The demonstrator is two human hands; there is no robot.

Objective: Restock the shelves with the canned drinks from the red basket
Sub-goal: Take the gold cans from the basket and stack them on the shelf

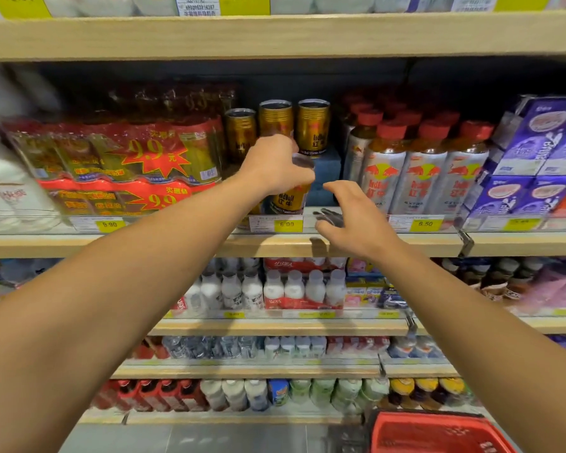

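Note:
My left hand [275,165] grips the top of a gold canned drink [290,201] that stands upright at the front of the middle shelf [177,245], above the 6.00 price tag. Three more gold cans [312,125] stand higher up behind it. My right hand [353,217] hovers just right of that can with fingers curled round a dark grey can top [330,217]; the rest of that can is hidden by the palm. The red basket [438,433] sits on the floor at the lower right, and its inside is blurred.
Shrink-wrapped can multipacks [118,158] fill the shelf on the left. Silver bottles with red caps [415,178] stand right of the can slot, with purple cartons [543,148] beyond. Lower shelves hold white bottles [275,289] and other drinks.

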